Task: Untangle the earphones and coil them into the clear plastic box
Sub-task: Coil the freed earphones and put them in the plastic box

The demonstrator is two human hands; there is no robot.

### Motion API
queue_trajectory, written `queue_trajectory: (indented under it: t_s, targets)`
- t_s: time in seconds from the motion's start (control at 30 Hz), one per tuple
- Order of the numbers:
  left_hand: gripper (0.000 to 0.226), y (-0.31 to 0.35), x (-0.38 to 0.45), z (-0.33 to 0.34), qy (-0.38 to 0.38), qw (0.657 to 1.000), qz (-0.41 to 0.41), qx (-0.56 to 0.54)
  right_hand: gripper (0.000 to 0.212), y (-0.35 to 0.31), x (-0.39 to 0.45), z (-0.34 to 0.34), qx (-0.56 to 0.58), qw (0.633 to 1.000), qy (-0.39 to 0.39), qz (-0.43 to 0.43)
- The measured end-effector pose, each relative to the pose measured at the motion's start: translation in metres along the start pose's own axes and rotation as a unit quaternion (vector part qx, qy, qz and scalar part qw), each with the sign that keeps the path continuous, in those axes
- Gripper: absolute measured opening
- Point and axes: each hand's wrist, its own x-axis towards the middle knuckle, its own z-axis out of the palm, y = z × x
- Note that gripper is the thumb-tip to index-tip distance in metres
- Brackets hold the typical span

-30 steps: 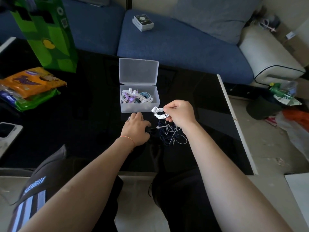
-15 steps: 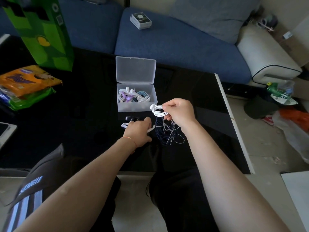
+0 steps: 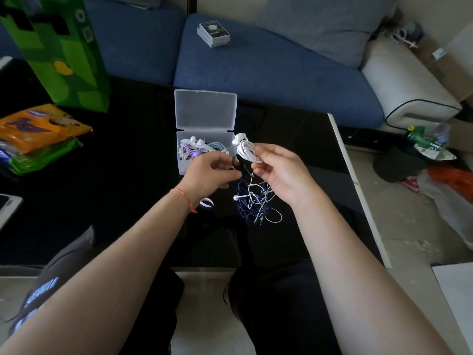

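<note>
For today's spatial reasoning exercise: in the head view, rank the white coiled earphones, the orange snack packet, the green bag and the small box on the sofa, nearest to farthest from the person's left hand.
1. White coiled earphones, just right of the left hand, held in the right hand.
2. Orange snack packet, far left on the table.
3. Small box on the sofa, straight beyond, and green bag, upper left: too close to call.

Open clear plastic box (image 3: pixel 204 112) unobstructed above; tangled earphones (image 3: pixel 256 203) lie just before it.

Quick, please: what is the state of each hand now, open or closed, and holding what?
Left hand: closed, its fingers pinch something small and dark; what it is cannot be told.
Right hand: closed, holding a coiled white earphone.
</note>
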Motion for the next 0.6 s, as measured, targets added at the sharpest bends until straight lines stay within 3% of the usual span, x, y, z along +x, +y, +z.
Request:
queue_trajectory:
  t_s: [0.17,0.4,0.6]
  targets:
    - [0.017,0.006,-0.002,0.002,-0.024,0.999,-0.007,-0.029,0.008,0.0,0.001,-0.004,0.011,1.0,0.006,0.003]
    - [0.024,0.011,-0.004,0.011,-0.04,0.963,-0.045,-0.263,0.01,0.01,-0.001,0.007,0.023,0.999,0.014,0.022]
    - [0.028,0.008,-0.003,0.015,0.032,0.971,-0.067,-0.227,0.007,0.008,-0.002,0.009,0.063,0.997,0.039,0.005]
